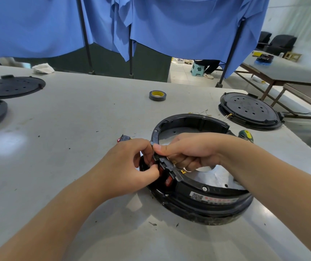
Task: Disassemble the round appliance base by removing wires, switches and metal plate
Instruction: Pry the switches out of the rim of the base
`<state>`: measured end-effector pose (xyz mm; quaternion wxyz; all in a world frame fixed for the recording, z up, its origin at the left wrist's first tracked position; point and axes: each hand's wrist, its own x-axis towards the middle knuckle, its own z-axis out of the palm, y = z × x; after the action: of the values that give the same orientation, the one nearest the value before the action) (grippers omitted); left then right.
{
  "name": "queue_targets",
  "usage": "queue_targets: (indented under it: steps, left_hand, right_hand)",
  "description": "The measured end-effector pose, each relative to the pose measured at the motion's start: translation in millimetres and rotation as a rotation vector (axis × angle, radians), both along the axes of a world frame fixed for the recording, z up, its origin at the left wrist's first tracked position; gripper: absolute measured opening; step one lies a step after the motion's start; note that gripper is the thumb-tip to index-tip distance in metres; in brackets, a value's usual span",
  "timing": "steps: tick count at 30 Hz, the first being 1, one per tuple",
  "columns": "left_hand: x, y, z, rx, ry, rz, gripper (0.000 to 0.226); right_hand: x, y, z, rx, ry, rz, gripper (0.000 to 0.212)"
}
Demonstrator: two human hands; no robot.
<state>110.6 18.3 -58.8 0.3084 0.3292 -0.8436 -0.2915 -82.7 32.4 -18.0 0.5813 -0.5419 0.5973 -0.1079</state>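
Handling judgement: the round appliance base (pixel 203 199) appeared a stiff, light plastic ring, best steadied at its rim. It lay on the worktop (pixel 71 140) at 4 o'clock from centre. The left hand (pixel 130 166) pinched a red switch (pixel 160 170) at the ring's 9 o'clock wall; the right hand (pixel 188 150) clenched the rim beside it. Inside the ring lay a metal plate (pixel 220 178) and a yellow-tipped wire end (pixel 183 171). A removed switch (pixel 123 138) lay just outside.

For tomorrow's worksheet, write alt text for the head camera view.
Two hands work at the rim of a round black appliance base on a grey table: the left hand and right hand pinch its red switches. A loose switch and tape roll lie beyond.
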Motion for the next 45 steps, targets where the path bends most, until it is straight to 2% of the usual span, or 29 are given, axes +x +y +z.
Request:
queue_targets:
  steps: [6,12,15,18,23,27,30,38,45]
  left_hand:
    - [-0.1,0.6,0.3,-0.042,-0.007,-0.014,0.022]
    - [1.9,1.1,1.7,-0.076,-0.001,0.004,0.018]
    - [2.2,0.9,1.7,-0.103,-0.012,0.01,0.023]
    - [1.2,1.4,0.9,-0.121,-0.016,0.013,0.018]
    - [-0.9,2.4,-0.2,-0.136,-0.035,0.039,0.016]
    - [-2.3,2.1,-0.5,-0.158,-0.054,0.056,0.019]
    - [-2.5,1.8,-0.2,-0.17,-0.063,0.064,0.023]
    - [-3.6,0.3,0.5,-0.186,-0.073,0.062,0.024]
    - [-3.3,0.4,1.7,-0.173,-0.066,0.045,0.025]
  right_hand:
    - [-0.5,0.9,-1.5,0.041,-0.007,-0.023,0.053]
    - [-4.3,0.6,0.5,0.08,-0.055,0.003,0.062]
    - [-7.0,0.4,0.7,0.138,-0.132,-0.046,0.055]
    - [-6.8,0.2,0.4,0.164,-0.163,-0.092,0.049]
    - [-10.4,-0.6,0.2,0.188,-0.191,-0.075,0.039]
    - [-12.7,-2.3,-2.5,0.215,-0.235,-0.043,0.05]
    - [-13.7,-3.3,-3.5,0.236,-0.262,-0.039,0.047]
    - [-13.5,0.0,-2.0,0.23,-0.279,-0.026,0.029]
    - [-13.4,-1.4,-0.5,0.241,-0.248,-0.066,0.03]
